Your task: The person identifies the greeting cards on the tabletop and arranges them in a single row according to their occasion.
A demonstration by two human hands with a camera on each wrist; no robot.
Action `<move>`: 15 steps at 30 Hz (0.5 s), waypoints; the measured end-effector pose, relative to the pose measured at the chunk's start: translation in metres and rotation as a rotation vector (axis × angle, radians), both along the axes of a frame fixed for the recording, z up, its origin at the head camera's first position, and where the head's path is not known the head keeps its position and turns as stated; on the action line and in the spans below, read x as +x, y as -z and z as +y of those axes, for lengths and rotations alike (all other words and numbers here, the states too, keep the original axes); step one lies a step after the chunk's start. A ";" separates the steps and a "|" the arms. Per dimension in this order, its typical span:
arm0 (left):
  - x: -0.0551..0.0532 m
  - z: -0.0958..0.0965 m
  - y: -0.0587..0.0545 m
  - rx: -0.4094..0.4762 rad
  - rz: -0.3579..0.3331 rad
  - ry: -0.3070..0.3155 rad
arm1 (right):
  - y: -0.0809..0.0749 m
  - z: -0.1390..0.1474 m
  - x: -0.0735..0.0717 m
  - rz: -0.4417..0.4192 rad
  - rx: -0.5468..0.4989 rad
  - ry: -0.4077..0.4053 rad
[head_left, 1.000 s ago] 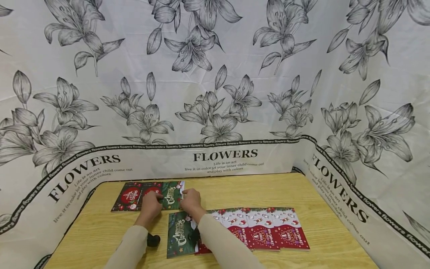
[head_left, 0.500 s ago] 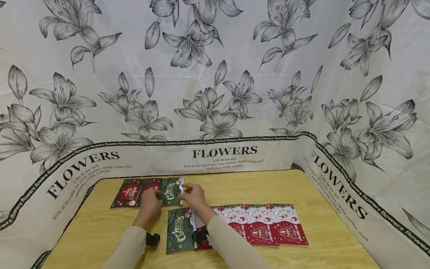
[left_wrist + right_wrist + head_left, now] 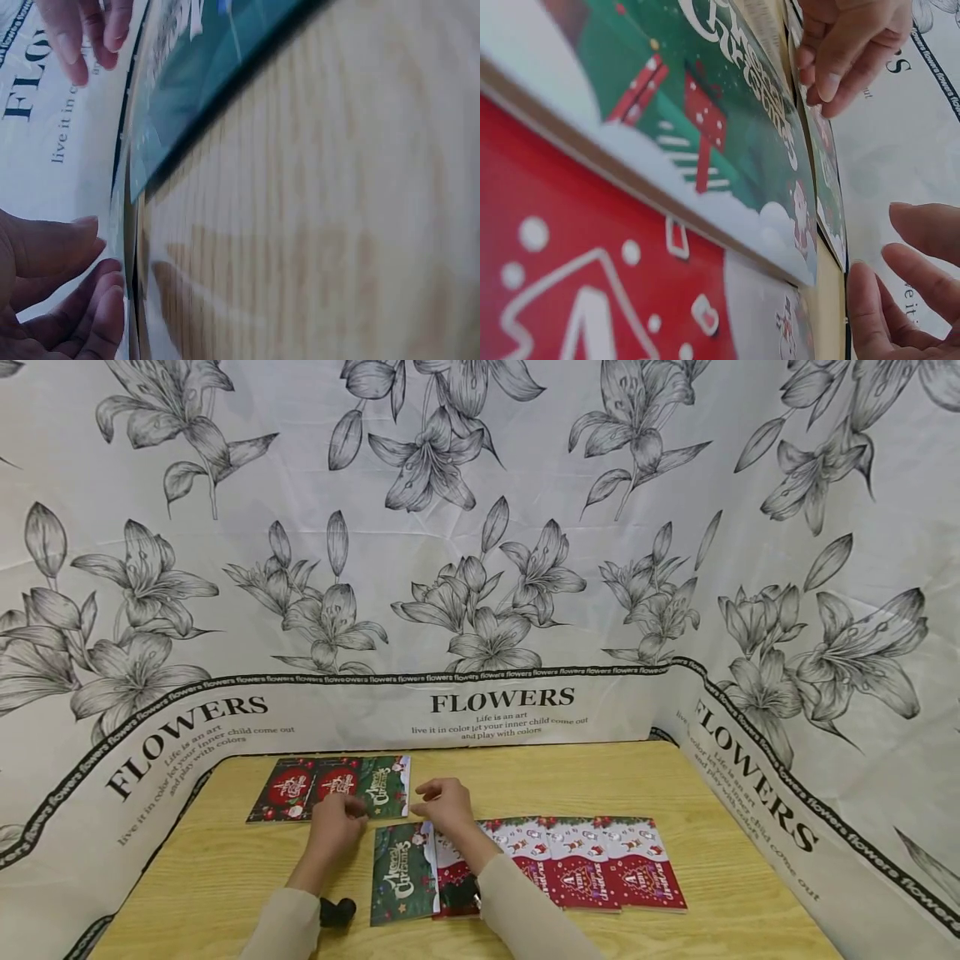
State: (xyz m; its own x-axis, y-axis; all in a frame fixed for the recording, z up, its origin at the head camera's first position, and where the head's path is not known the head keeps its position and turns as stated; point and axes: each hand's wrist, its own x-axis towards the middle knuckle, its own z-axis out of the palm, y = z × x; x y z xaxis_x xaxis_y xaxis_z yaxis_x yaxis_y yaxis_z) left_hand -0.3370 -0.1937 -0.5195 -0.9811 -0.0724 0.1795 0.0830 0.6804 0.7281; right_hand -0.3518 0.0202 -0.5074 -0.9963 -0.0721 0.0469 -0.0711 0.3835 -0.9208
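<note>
In the back row, two dark Christmas booklets with red circles (image 3: 288, 791) lie beside a green "Merry Christmas" booklet (image 3: 384, 787). My left hand (image 3: 337, 831) hovers near the lower edges of this row, its fingers loosely bent and nothing between them. To the right of the green booklet, my right hand (image 3: 447, 810) is raised with thumb and fingers apart, holding nothing. A second green booklet (image 3: 403, 874) heads the front row. Its right edge overlaps the red-and-white booklets (image 3: 581, 864), partly hidden by my right arm. The right wrist view shows my right hand's relaxed fingers (image 3: 866, 307).
All the booklets lie on a light wooden table (image 3: 750, 877). White cloth (image 3: 510, 610) printed with flowers walls in its back and sides. A black wrist device (image 3: 337, 912) sits beside my left forearm, with another (image 3: 460, 893) below the right wrist.
My right hand has let go of the back green booklet's right edge and moved right, away from it. My left hand has drawn back slightly, uncovering more of the dark booklet. The booklets stay in place.
</note>
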 end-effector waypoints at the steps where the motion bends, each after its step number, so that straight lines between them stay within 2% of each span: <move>1: 0.001 0.001 0.000 -0.002 0.006 0.000 | 0.000 0.002 0.001 -0.001 0.004 -0.004; 4: 0.005 0.003 0.000 -0.007 0.020 -0.002 | 0.001 0.006 0.002 -0.011 0.017 -0.006; 10: 0.013 0.004 0.001 0.017 -0.026 0.013 | 0.000 0.015 0.008 -0.018 0.004 -0.021; 15: 0.020 0.004 0.006 0.025 -0.061 0.023 | 0.000 0.021 0.015 -0.026 0.044 -0.024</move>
State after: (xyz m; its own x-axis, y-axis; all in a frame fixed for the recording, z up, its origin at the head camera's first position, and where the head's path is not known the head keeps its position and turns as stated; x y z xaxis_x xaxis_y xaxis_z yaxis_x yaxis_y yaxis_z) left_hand -0.3174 -0.1895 -0.5255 -0.9916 -0.0530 0.1176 0.0535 0.6604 0.7490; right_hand -0.3365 0.0415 -0.5073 -0.9951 -0.0977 0.0169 -0.0568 0.4217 -0.9050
